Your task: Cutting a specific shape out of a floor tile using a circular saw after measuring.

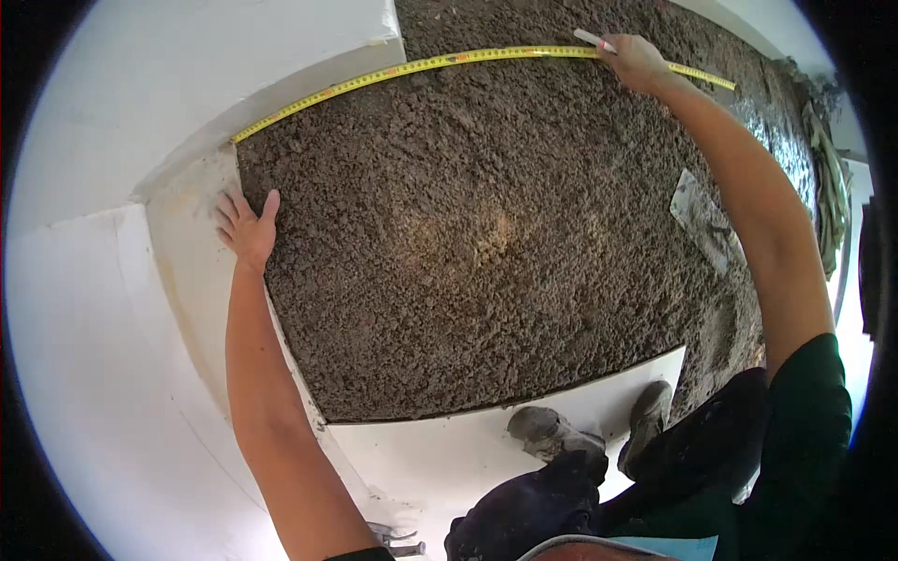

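A yellow tape measure [468,58] stretches over the rough grey-brown mortar bed [468,252], from the corner of a pale tile edge at left to beyond my right hand. My left hand [245,224] lies open, fingers spread on the pale tile [187,262] beside the mortar's edge, below the tape's left end. My right hand [631,65] is closed on a white pen-like marker [589,40] with a red band, resting at the tape near the top.
White walls [112,103] border the left. My shoes [547,432] stand on a white tile [421,458] at the bottom. A trowel [702,220] lies on the mortar at right, with crumpled greenish cloth [823,187] beyond. A dark metal tool [402,544] is at the lower edge.
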### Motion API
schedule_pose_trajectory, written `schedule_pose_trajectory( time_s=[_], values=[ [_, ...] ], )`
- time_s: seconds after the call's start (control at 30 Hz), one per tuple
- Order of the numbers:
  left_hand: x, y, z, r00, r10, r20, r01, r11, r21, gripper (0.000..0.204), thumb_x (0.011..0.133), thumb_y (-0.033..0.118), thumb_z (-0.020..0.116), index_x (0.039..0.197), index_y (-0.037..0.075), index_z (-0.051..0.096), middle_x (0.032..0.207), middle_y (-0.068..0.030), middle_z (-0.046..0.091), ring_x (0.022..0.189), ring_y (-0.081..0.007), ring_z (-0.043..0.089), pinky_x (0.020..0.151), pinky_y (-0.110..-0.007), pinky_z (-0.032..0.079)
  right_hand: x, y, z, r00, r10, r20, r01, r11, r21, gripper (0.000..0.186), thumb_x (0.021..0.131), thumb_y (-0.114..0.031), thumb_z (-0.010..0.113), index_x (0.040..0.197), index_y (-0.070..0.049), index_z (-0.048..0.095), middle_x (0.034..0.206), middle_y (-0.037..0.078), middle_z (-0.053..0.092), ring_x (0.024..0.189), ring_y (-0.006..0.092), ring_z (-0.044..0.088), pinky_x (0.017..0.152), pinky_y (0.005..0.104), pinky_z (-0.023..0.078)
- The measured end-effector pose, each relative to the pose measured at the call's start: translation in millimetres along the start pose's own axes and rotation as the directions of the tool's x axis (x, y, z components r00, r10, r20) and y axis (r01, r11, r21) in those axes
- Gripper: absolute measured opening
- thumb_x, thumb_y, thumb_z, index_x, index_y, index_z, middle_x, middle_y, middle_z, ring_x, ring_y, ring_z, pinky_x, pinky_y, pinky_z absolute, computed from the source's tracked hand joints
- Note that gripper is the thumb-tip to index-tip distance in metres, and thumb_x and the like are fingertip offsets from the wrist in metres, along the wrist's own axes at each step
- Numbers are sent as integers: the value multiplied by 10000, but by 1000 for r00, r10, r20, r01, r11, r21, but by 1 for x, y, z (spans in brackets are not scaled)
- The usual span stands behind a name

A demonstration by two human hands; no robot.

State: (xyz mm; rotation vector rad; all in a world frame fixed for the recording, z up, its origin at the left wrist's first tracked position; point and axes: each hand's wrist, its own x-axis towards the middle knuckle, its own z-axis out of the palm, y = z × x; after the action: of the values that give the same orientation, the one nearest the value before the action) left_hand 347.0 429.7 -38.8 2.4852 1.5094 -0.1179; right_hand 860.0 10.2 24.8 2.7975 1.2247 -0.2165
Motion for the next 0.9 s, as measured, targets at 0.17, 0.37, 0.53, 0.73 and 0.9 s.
schedule_pose_trajectory(
  time_s=[0.17,0.37,0.53,0.73,0.9],
  values=[
    [0,2,0,1000,2,11,-2,1000,-5,1016,854,766,457,1584,164,84,1643,-154,17,1503,-375,-67,1189,-538,-32,8,0,-9,998,24,65,-25,1000,15,353,1011,-360,494,1147,-70,643,877,191,670,810,393,649,732,527,496],
    [4,-4,3,1000,6,-12,-6,1000,28,1004,855,761,462,1585,181,89,1646,-133,20,1506,-364,-58,1187,-542,-31,15,-4,-16,996,-16,88,17,1000,-10,370,1013,-356,487,1131,-44,646,892,204,670,814,392,648,738,529,497],
    [3,0,3,999,27,-21,-26,1000,17,1001,853,768,456,1584,182,104,1647,-129,28,1507,-364,-44,1185,-552,-21,19,6,-12,991,-2,134,6,1000,-29,364,1012,-356,490,1130,-44,636,876,197,664,803,386,648,725,525,500],
    [2,-1,2,1000,21,-13,-20,999,39,1014,846,784,447,1583,177,104,1645,-137,38,1505,-373,-40,1184,-560,-9,20,5,-9,989,-41,144,51,996,-67,348,1019,-347,484,1120,-50,633,846,181,658,783,378,643,706,522,493],
    [2,-2,2,1000,12,-23,-10,999,52,1017,845,786,447,1583,177,105,1644,-136,44,1503,-382,-38,1185,-559,-12,17,-3,-13,987,-15,157,22,999,-47,350,1023,-340,475,1104,-40,637,807,184,650,757,372,640,693,520,490]
  ],
)
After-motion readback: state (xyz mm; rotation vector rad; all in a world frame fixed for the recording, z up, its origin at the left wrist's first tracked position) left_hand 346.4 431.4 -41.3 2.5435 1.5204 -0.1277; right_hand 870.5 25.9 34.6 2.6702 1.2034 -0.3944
